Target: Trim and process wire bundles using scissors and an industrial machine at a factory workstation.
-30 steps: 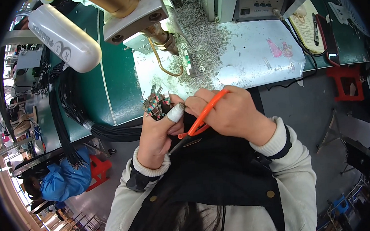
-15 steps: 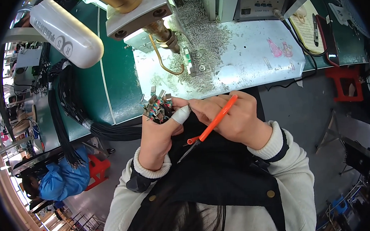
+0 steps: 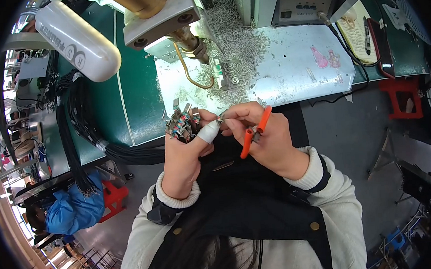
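My left hand point(image 3: 182, 156) is closed round a bundle of cable ends with metal plug connectors point(image 3: 181, 123), where bits of red, green and blue wire show. A white cover wraps its thumb point(image 3: 209, 133). That thumb and a finger pinch one small end point(image 3: 219, 119) apart from the rest. My right hand point(image 3: 270, 143) has its fingertips at the same small end, its thumb and index finger close together. Orange-handled scissors point(image 3: 247, 142) are tucked in the right hand, handles outward; their blades are mostly hidden.
Beyond my hands, a brass-coloured press head point(image 3: 190, 45) overhangs a metal plate point(image 3: 289, 56) strewn with small metal pieces. A control box point(image 3: 306, 3) with a red display stands behind. Black cables point(image 3: 84, 123) hang over the green table at left. A person in blue point(image 3: 77, 209) sits lower left.
My right hand has turned and shifted slightly left, its fingertips now at the small end. The scissors have swung round with it, so the blade no longer points down over my lap.
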### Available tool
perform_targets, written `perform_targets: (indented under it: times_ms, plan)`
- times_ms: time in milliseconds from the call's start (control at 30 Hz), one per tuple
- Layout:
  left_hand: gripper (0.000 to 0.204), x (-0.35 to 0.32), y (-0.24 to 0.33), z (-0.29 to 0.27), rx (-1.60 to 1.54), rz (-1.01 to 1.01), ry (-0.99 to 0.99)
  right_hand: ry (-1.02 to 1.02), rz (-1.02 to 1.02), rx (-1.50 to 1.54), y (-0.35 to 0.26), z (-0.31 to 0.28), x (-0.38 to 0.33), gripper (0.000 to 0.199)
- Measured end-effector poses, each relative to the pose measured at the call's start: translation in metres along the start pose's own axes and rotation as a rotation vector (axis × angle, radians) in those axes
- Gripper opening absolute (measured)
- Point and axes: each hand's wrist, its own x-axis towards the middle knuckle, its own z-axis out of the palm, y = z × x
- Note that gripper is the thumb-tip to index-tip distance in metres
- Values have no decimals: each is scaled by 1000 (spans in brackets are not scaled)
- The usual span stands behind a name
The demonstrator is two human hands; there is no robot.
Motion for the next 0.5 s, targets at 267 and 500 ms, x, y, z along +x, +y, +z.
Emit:
perform_targets:
  times_ms: [267, 500]
  plan:
    - [14, 4, -1, -2, -73, -42, -85, 36, -14, 35, 0, -3, -2, 13]
    - [13, 2, -4, 1, -4, 108, -36, -224, 234, -471, -9, -10, -4, 28]
